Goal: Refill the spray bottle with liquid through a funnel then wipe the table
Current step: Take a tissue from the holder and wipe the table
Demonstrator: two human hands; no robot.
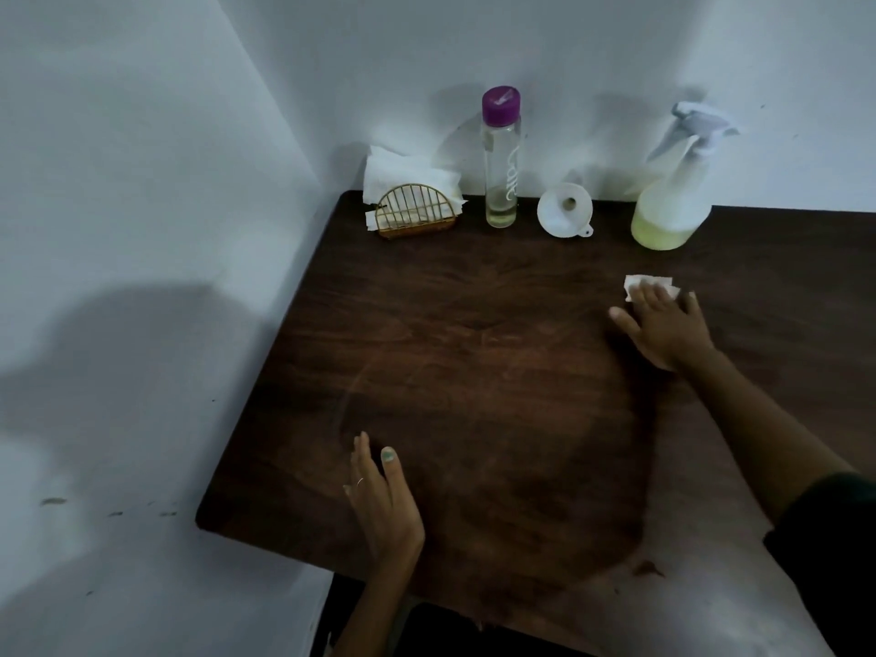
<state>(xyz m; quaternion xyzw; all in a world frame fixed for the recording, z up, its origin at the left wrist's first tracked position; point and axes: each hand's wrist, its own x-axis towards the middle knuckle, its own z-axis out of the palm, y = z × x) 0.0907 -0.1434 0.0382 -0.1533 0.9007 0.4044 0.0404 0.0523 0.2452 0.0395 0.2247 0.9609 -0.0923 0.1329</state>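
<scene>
1. Head view, setting: a dark wooden table (pixel 474 372) fills the corner of two pale walls; a head-shaped shadow darkens its middle.
2. Head view, back edge: at eleven o'clock a gold wire holder (pixel 416 215) holds white napkins (pixel 403 175); at twelve a tall clear bottle (pixel 501 158) with a purple cap stands upright, a little liquid at its base; just right of it a white funnel (pixel 565 210) lies tipped on its side; at one o'clock the spray bottle (pixel 673 201) stands, yellowish liquid in its bottom part.
3. Head view, hands: the right hand (pixel 666 327), at two o'clock, presses flat with straight, spread fingers on a white tissue (pixel 640 282); the left hand (pixel 384 500), at seven, rests on the table, fingers straight, holding nothing.
</scene>
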